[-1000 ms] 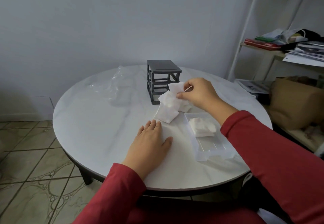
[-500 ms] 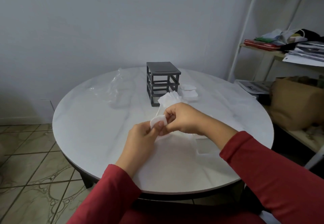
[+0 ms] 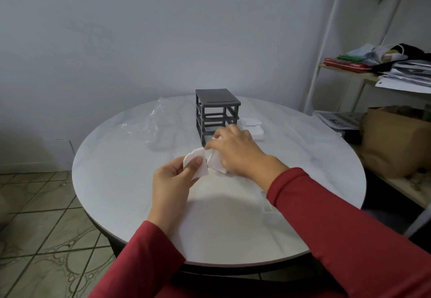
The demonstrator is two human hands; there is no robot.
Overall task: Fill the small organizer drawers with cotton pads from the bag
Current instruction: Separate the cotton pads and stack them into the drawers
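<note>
Marble table [image 3: 130,181] — left hand [image 3: 172,181] pinches cotton pad [image 3: 203,171]; right hand [image 3: 238,153] grips pad pile [image 3: 217,165].

Dark grey open-frame plastic organizer [image 3: 218,113] stands toward the back of the round white marble table [image 3: 130,204]. Left of the organizer: crumpled clear plastic bag [image 3: 158,127]; just right of it: small stack of white square cotton pads [image 3: 253,127]. Before the organizer: loose pile of white pads [image 3: 217,163] gripped under the right hand [image 3: 235,153], left hand [image 3: 172,181] front-left pinching a single white pad [image 3: 198,163], clear plastic drawer [image 3: 268,209] front-right, largely behind the sleeve.

left grip [image 3: 173,182] pinching, thumb extended; right grip [image 3: 236,153] curled, palm down
</note>
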